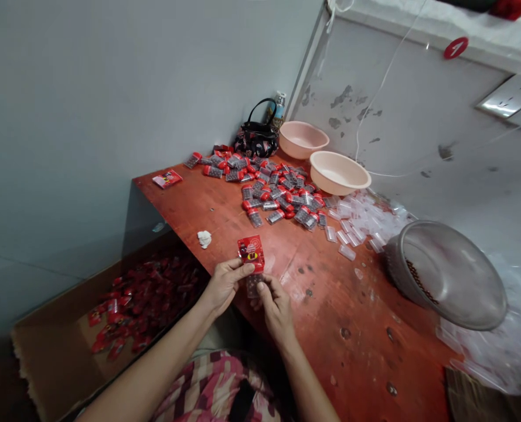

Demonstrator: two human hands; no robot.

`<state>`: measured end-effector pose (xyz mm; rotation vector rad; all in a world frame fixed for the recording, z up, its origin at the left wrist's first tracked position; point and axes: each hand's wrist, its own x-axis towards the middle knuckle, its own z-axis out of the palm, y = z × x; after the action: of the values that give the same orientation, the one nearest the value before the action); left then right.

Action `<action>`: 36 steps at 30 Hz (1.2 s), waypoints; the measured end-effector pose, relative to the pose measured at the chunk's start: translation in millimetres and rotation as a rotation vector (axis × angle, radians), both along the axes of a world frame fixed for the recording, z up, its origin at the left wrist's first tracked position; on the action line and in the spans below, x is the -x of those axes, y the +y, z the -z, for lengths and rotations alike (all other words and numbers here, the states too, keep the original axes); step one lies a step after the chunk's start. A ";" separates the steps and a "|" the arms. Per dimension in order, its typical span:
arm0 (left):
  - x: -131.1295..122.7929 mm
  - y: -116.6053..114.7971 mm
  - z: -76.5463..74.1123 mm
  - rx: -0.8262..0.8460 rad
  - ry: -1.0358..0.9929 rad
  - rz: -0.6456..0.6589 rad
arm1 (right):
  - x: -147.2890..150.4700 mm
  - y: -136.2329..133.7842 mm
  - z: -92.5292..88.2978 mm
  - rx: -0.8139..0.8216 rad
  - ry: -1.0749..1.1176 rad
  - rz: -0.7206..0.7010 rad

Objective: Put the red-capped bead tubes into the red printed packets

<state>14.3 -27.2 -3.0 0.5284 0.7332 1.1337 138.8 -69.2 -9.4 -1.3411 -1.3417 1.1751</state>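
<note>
My left hand point(228, 284) pinches a red printed packet point(250, 247) between thumb and fingers, near the table's front edge. Just below the packet, my right hand point(278, 305) is closed on a small see-through plastic box point(254, 285) with dark brown balls inside. The box's upper end meets the lower edge of the packet; whether it sits inside cannot be made out. Further back lies a spread heap of similar filled boxes with red caps point(282, 190). Another flat red packet point(167, 179) rests at the table's far left.
On the red table point(330, 281) are a crumpled white tissue point(204, 238), a black handbag point(256, 138), two pink basins point(340, 173), loose see-through boxes point(361, 217) and a grey basin point(451, 275) holding brown balls. Below left, a cardboard box point(53, 357) holds many red packets.
</note>
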 end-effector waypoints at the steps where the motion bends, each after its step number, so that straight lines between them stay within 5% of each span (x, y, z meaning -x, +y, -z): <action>1: 0.7 0.7 -0.5 -0.011 0.001 0.016 | 0.0 0.4 0.1 0.010 0.019 0.000; 13: 2.3 5.5 4.5 -0.031 0.145 0.049 | -4.3 3.0 9.0 -0.244 -0.230 0.036; 30: 5.9 3.6 1.6 -0.126 0.449 0.105 | -1.7 3.3 13.7 0.094 0.308 0.126; 36: -6.0 -3.1 4.9 0.003 0.221 -0.014 | 0.2 -0.9 14.3 0.014 0.192 0.155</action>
<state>20.3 -30.4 -8.0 0.6533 0.9306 1.0978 138.6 -70.1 -23.6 -1.2834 -1.0758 1.1767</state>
